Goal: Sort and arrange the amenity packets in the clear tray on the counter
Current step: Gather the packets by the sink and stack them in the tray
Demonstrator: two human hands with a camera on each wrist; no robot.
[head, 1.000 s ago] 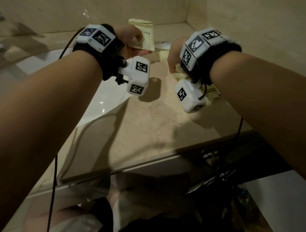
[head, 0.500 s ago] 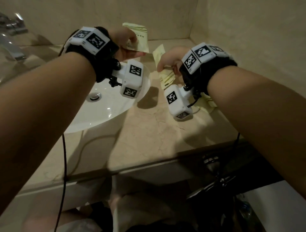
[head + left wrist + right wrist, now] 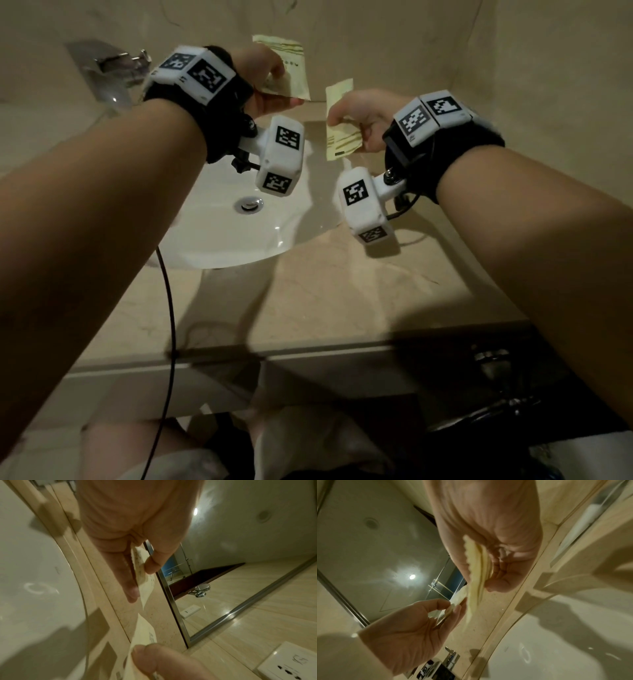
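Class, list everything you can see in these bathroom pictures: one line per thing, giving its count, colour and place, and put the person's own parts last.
packets in the left hand: more than one, count unclear, pale yellow, held up before the back wall
packets in the right hand: a few, count unclear, pale yellow, held over the counter beside the basin
basin: one, white, sunk into the counter, drain in the middle
tap: one, chrome, behind the basin
counter: one, beige marble, below both arms
mirror: one, metal-framed, on the wall
wall socket: one, white, on the tiled wall
black cable: one, hanging from the left arm
left hand: pinches its packets
right hand: grips its packets
wrist cameras: two, white, black markers
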